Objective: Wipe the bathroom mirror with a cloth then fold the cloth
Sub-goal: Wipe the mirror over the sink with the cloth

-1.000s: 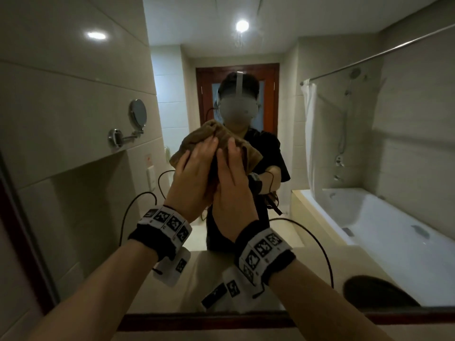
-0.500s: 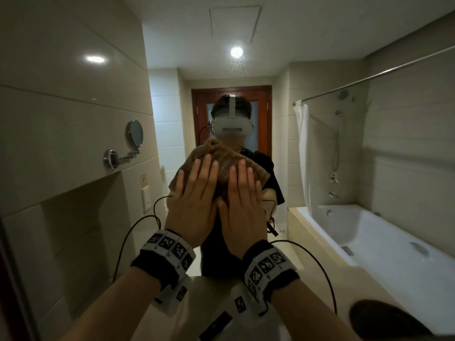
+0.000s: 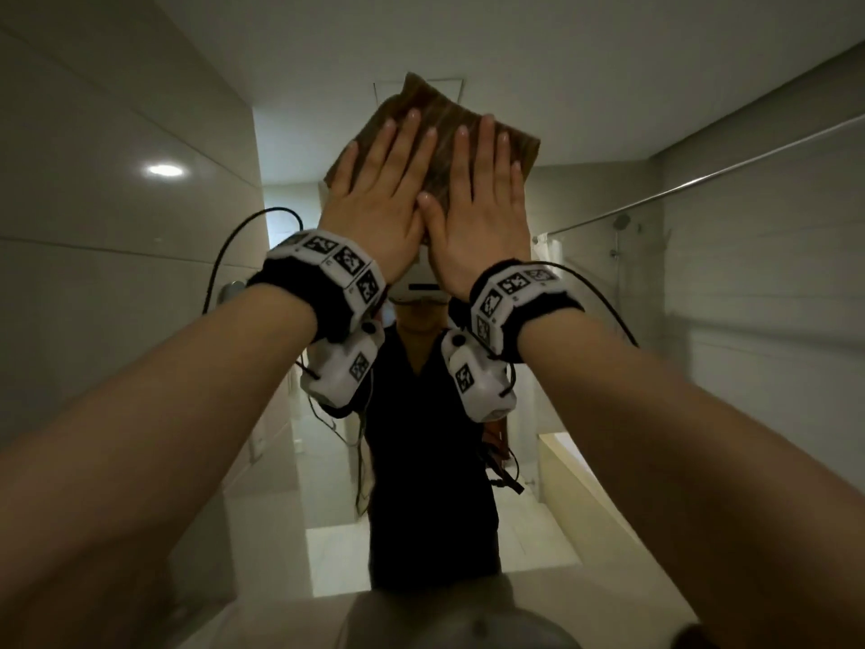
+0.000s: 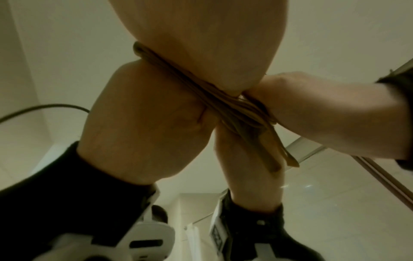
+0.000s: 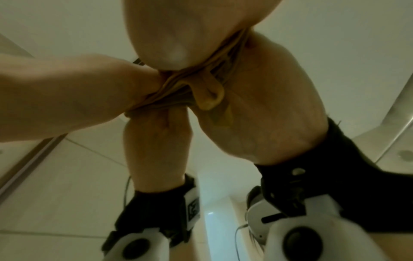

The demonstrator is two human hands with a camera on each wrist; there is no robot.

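Note:
A brown ribbed cloth (image 3: 440,110) lies flat against the bathroom mirror (image 3: 140,320), high up at arm's reach. My left hand (image 3: 379,180) and right hand (image 3: 477,189) press on it side by side with straight fingers, thumbs touching. The wrist views show the cloth edge-on: in the left wrist view the cloth (image 4: 201,91) is squeezed between my left palm (image 4: 201,35) and the glass, with my right hand (image 4: 335,109) beside it. In the right wrist view the cloth (image 5: 190,91) bunches under my right palm (image 5: 178,26), next to my left hand (image 5: 67,91).
The mirror reflects a person in dark clothes, a shower rail (image 3: 702,180) and a bathtub edge (image 3: 585,470) at the right. The counter's pale edge (image 3: 262,615) runs below my arms. Black cables (image 3: 224,255) hang from both wrist units.
Both hands have slid the cloth up the mirror from chest height to above head height. The fingers have flattened out on it, and the view has tilted upward.

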